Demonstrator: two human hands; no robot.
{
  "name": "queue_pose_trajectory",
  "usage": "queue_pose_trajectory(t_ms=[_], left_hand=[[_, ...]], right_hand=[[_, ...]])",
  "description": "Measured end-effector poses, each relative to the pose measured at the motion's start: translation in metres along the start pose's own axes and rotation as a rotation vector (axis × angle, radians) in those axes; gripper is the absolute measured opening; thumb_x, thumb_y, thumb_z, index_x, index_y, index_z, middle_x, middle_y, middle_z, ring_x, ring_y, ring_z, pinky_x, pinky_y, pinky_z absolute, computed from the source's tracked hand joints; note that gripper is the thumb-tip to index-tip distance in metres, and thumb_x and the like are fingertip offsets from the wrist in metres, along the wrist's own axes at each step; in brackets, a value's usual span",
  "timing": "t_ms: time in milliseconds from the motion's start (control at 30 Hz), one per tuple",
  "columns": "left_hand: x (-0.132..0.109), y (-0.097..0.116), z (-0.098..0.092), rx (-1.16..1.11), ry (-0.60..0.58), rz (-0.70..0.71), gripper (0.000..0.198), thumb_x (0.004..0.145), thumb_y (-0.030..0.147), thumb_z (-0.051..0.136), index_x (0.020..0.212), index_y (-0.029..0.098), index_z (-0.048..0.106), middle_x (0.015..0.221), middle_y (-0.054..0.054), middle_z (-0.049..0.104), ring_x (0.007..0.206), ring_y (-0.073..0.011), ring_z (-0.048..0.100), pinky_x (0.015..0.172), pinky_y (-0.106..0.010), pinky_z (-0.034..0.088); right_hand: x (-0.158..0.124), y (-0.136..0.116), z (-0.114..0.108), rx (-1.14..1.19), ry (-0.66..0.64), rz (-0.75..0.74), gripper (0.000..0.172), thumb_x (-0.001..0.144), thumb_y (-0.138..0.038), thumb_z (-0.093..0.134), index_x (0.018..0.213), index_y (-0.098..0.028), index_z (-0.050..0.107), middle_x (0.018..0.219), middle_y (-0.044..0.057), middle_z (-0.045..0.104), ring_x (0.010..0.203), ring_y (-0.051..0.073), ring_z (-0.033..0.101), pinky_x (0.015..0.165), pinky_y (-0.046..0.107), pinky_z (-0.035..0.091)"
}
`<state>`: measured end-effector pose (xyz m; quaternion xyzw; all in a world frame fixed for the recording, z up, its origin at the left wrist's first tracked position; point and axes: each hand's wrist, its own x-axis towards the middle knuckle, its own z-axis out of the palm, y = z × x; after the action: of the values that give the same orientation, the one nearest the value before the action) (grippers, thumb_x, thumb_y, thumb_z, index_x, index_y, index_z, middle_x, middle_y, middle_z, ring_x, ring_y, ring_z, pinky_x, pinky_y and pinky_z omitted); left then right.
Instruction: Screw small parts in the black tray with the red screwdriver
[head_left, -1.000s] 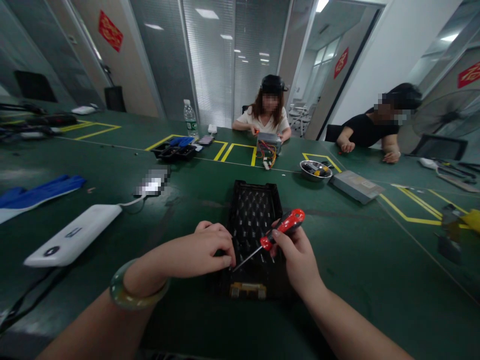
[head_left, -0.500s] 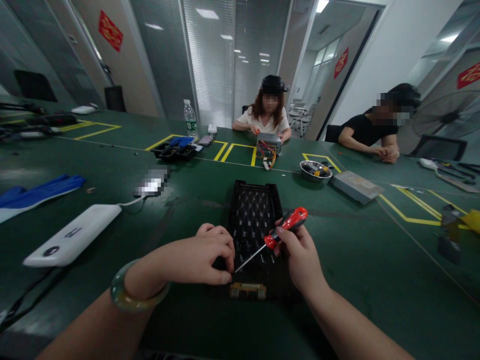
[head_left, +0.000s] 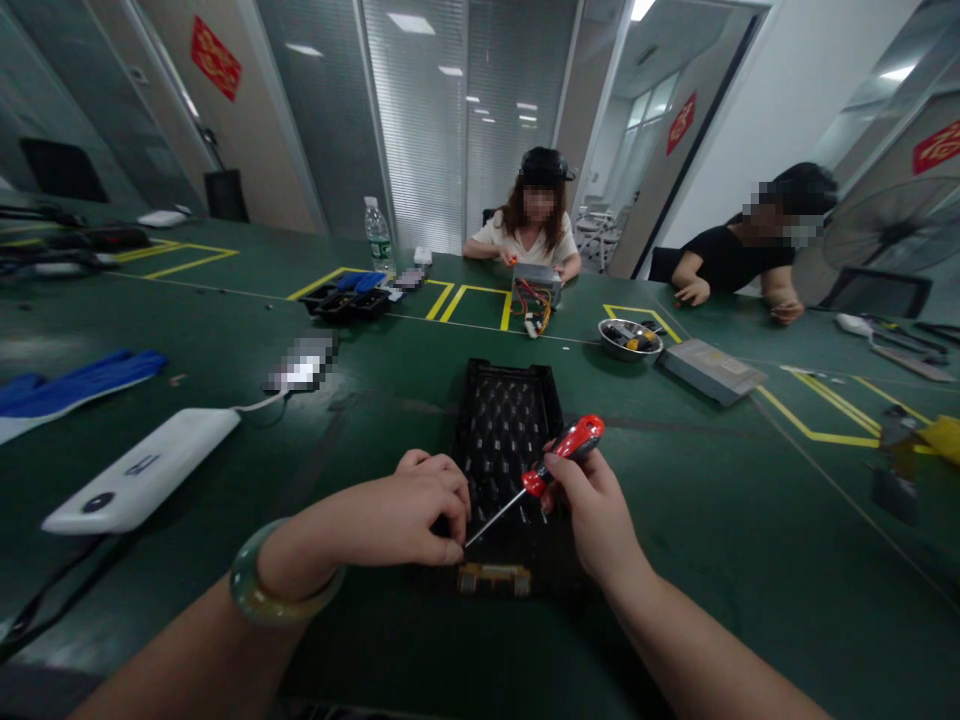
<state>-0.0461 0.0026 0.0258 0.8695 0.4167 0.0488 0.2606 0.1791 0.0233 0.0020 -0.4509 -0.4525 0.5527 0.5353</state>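
Observation:
A black rectangular casing [head_left: 506, 420] lies in front of me, with rows of small shiny pieces inside and a brownish strip [head_left: 495, 578] at its near end. My right hand [head_left: 600, 510] is closed around the red and black handle of a screwdriver [head_left: 564, 455]. The shaft slants down to the left, its tip close to my left thumb at the casing's near-left part. My left hand [head_left: 416, 510] rests at the casing's left edge, fingers curled and thumb bent toward them. Whatever lies between those fingers is hidden.
Left of me are a white power bank [head_left: 142, 470], a cabled phone [head_left: 304, 362] and blue gloves [head_left: 82, 380]. Farther off stand a black tray [head_left: 330, 300], a bottle [head_left: 378, 238], a metal bowl [head_left: 630, 340] and a grey metal box [head_left: 711, 370]. Two people sit opposite.
The screwdriver and my right hand have shifted slightly left; the tip stays by my left thumb. The person at the right has moved their hands apart.

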Motion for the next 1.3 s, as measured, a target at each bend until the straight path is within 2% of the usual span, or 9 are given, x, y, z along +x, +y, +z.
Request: queue_pose_trajectory(t_ms=[533,833,1133,1300], left_hand=[[0.001,-0.001,-0.001,-0.003,-0.054,-0.077,0.009,0.081,0.033,0.078,0.075,0.027,0.078,0.116,0.001,0.066,0.118,-0.0265,0.050,0.103,-0.040,0.025],[0.002,-0.007,0.004,-0.024,-0.045,-0.097,0.009,0.079,0.033,0.081,0.083,0.027,0.076,0.112,0.002,0.066,0.119,-0.0265,0.048,0.101,-0.041,0.022],[0.000,-0.006,-0.002,-0.019,-0.046,-0.016,0.004,0.082,0.032,0.079,0.083,0.027,0.079,0.115,0.001,0.069,0.120,-0.0264,0.049,0.103,-0.039,0.020],[-0.003,-0.009,-0.005,-0.039,-0.025,0.059,0.009,0.090,0.032,0.072,0.087,0.027,0.078,0.112,0.002,0.072,0.119,-0.0233,0.053,0.103,-0.036,0.021]], right_hand=[[-0.001,0.000,0.000,0.000,-0.025,0.025,0.030,0.076,-0.041,0.076,0.088,-0.019,0.059,0.063,-0.005,0.060,0.046,0.011,0.053,0.047,0.025,0.043],[0.001,0.002,-0.001,-0.041,-0.015,0.000,0.029,0.076,-0.040,0.075,0.088,-0.019,0.060,0.063,-0.004,0.061,0.045,0.012,0.052,0.047,0.026,0.044],[-0.009,-0.006,0.000,-0.053,-0.074,-0.121,0.026,0.078,-0.037,0.075,0.091,-0.020,0.060,0.068,-0.003,0.061,0.048,0.012,0.053,0.048,0.026,0.045],[-0.013,-0.006,0.000,-0.060,-0.110,-0.170,0.023,0.081,-0.034,0.074,0.093,-0.020,0.060,0.069,-0.003,0.061,0.050,0.012,0.054,0.049,0.026,0.046]])
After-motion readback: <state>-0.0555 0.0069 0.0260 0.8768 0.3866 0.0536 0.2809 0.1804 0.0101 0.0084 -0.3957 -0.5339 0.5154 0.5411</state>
